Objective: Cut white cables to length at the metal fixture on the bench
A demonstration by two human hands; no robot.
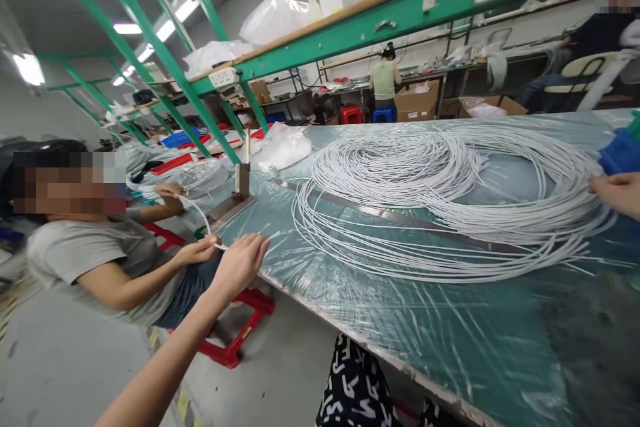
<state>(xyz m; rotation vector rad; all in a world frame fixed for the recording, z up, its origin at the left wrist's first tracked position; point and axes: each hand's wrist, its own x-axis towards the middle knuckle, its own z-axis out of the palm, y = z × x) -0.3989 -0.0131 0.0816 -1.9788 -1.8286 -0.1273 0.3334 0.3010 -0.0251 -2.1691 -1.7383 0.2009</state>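
My left hand (243, 263) reaches past the table's front edge with its fingers closed. A thin white cable (203, 213) runs from a co-worker's two hands into it. On the table lie large loose coils of white cable (395, 167), overlapping one another. At the right edge of the view, my right hand (619, 192) pinches the outer side of the right-hand cable coil (525, 213); part of this hand is cut off. Several separate loops spread toward the front, and their cut ends show at the right.
A ruler strip (370, 208) lies under the coils, by a metal bracket (242, 180). A co-worker (100, 260) sits close at left on a red stool (235, 340). The green shelf beam (350, 40) crosses above the table. Blue bins (623, 150) stand at far right.
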